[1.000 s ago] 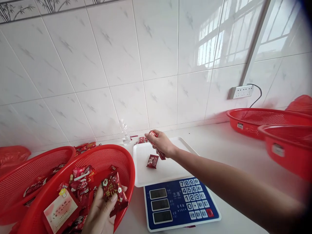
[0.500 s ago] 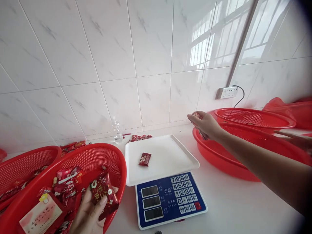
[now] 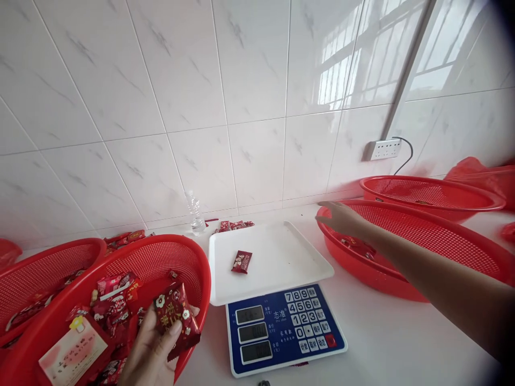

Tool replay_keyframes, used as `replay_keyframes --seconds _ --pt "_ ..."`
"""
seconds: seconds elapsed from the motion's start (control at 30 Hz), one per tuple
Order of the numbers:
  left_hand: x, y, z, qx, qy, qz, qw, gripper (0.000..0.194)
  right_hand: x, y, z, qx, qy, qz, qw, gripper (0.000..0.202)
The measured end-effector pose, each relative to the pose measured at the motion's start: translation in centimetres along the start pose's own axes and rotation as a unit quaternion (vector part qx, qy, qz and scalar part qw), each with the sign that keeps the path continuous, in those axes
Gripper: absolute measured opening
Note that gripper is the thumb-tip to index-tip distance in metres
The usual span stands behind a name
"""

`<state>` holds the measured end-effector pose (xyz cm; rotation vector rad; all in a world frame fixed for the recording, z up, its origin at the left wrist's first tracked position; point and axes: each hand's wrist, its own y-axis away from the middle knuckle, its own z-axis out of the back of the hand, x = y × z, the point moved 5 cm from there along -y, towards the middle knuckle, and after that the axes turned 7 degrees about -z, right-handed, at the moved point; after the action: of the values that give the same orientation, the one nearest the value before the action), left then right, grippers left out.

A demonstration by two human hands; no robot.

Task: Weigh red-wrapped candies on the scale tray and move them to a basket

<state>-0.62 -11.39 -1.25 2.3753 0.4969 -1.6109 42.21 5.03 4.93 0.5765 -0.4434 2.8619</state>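
Observation:
My left hand [image 3: 155, 343] is closed around a dark red snack packet [image 3: 177, 319] with flowers and gold lettering. It hovers over a red plastic basket [image 3: 199, 262] of wrapped snacks and a pale printed card [image 3: 74, 351]. Over the left rim of a larger red basket [image 3: 374, 287], my right hand [image 3: 341, 219] is open, its fingers apart. Below it, several red packets [image 3: 358, 247] lie inside that basket. Between the two baskets, one small dark red packet [image 3: 242, 261] rests on the white tray [image 3: 277, 268] of a blue-faced weighing scale [image 3: 281, 332].
Behind the tray stand a clear plastic bottle [image 3: 195, 214] and a few red packets [image 3: 235, 226]. Another red basket [image 3: 52, 257] is at the far left, and one more [image 3: 442, 185] at the back right. A power strip [image 3: 384, 149] is on the tiled wall.
My right hand has opened and let go of the packets it held, which now lie in the right basket. My left hand keeps its packet. The scale's displays now show digits.

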Motion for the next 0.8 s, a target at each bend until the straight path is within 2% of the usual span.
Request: replay_keyframes --seconds 0.1,0.23,0.27,0.33,0.4,0.5,0.57,0.7,0.8 --pt "0.3 -0.2 -0.1 0.0 0.006 0.027 1.0 0.072 6.1 2.5 -2.7 0.062 -0.029 0.127 0.99 0.038" --pt "1.2 -0.7 0.6 -0.008 0.017 0.06 0.998 0.079 13.8 7.7 -6.5 0.181 -0.052 0.299 0.935 0.053" --pt "1.3 -0.8 0.8 -0.006 0.016 0.059 0.998 0.077 15.1 8.6 -7.3 0.199 -0.054 0.329 0.922 0.054" --pt "1.4 -1.0 1.1 -0.004 0.007 0.049 0.999 0.071 16.9 9.8 -8.5 0.215 -0.053 0.365 0.904 0.042" --pt "1.3 -1.1 1.3 -0.01 -0.007 0.041 0.999 0.068 17.6 9.9 -9.2 0.207 -0.049 0.37 0.904 0.029" --pt "1.1 -1.0 1.4 -0.016 -0.027 0.033 0.999 0.068 16.9 9.0 -8.7 0.164 -0.041 0.328 0.929 0.026" --pt "0.9 -0.8 1.4 -0.02 -0.033 0.026 0.999 0.066 15.1 8.1 -7.0 0.119 -0.036 0.277 0.953 0.028" --pt "0.6 -0.3 1.3 -0.026 -0.026 0.016 0.999 0.063 8.5 6.2 -1.6 0.007 -0.01 0.13 0.991 0.035" --pt "0.2 0.0 0.5 -0.012 -0.015 0.017 1.0 0.066 2.7 5.3 2.0 -0.05 0.018 0.033 0.998 0.038"
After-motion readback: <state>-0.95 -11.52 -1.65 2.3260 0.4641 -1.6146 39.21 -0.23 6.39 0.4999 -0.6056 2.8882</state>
